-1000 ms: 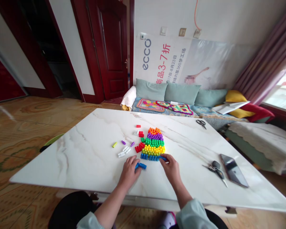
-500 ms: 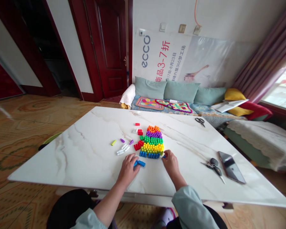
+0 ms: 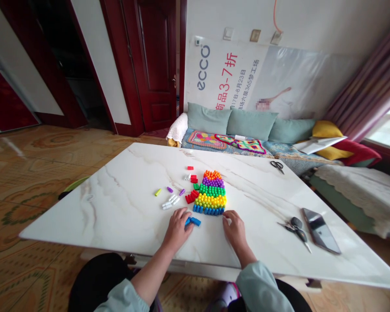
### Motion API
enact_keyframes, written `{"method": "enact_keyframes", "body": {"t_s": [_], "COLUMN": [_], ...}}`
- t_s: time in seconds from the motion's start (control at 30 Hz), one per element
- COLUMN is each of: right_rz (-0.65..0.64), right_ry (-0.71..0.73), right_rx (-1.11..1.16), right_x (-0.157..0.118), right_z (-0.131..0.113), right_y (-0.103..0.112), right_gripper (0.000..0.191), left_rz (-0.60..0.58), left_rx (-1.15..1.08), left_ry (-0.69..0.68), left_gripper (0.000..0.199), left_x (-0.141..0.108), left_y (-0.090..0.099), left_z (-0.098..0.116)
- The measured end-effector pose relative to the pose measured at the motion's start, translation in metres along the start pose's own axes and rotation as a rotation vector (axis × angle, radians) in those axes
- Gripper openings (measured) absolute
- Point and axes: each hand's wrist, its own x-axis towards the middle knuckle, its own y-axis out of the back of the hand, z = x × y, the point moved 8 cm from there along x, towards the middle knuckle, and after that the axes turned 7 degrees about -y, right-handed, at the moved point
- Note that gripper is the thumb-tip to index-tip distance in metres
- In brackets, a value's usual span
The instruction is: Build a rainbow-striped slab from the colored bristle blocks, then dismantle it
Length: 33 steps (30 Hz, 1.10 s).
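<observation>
On the marble-patterned table, small peg-shaped pieces stand packed in coloured rows (image 3: 211, 190): orange, purple, green, yellow, with a blue row (image 3: 208, 210) nearest me. My right hand (image 3: 234, 227) is at the right end of the blue row, index fingertip by the last blue piece, thumb a little apart; I see nothing between them. My left hand (image 3: 178, 229) rests on the table with its fingers loosely spread, the thumb side beside a few loose blue pieces (image 3: 194, 221). These lie on their sides and are partly covered by that hand.
Left of the rows lie loose red pieces (image 3: 191, 196), white pieces (image 3: 170, 201), purple pieces (image 3: 170, 190) and a yellow-green piece (image 3: 157, 192). To the right are a phone (image 3: 320, 230), keys (image 3: 297, 229) and black scissors (image 3: 277, 166). A sofa (image 3: 247, 123) stands behind the table (image 3: 110, 195).
The blue piece at my right fingertips now appears at the right end of the blue row, and the fingers look empty. My left hand stays by the loose blue pieces. The view has shifted slightly.
</observation>
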Motion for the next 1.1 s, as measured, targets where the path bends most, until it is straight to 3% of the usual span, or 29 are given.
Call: {"method": "enact_keyframes", "body": {"t_s": [0.23, 0.33, 0.47, 0.8, 0.97, 1.1], "right_rz": [0.016, 0.099, 0.225, 0.217, 0.234, 0.222], "right_ry": [-0.054, -0.115, -0.145, -0.192, -0.197, -0.200], "right_rx": [0.016, 0.034, 0.084, 0.099, 0.053, 0.021], "right_x": [-0.012, -0.020, -0.022, -0.016, -0.015, -0.013], "right_z": [-0.004, -0.004, -0.010, -0.008, -0.007, -0.006], "right_y": [-0.006, -0.007, -0.011, -0.032, -0.035, -0.037], "right_gripper": [0.022, 0.020, 0.043, 0.065, 0.069, 0.071], "left_rz": [0.008, 0.021, 0.024, -0.055, -0.037, -0.082], "left_rx": [-0.003, -0.015, -0.019, 0.037, 0.074, -0.004], "left_ry": [-0.006, -0.006, -0.007, -0.031, 0.124, 0.224], "left_gripper": [0.032, 0.042, 0.048, 0.061, 0.042, 0.041], "left_x": [0.000, 0.001, 0.001, 0.002, 0.018, 0.040], "left_y": [0.000, 0.001, 0.001, 0.001, 0.008, -0.008], "left_z": [0.001, 0.002, 0.002, 0.007, 0.000, -0.011]}}
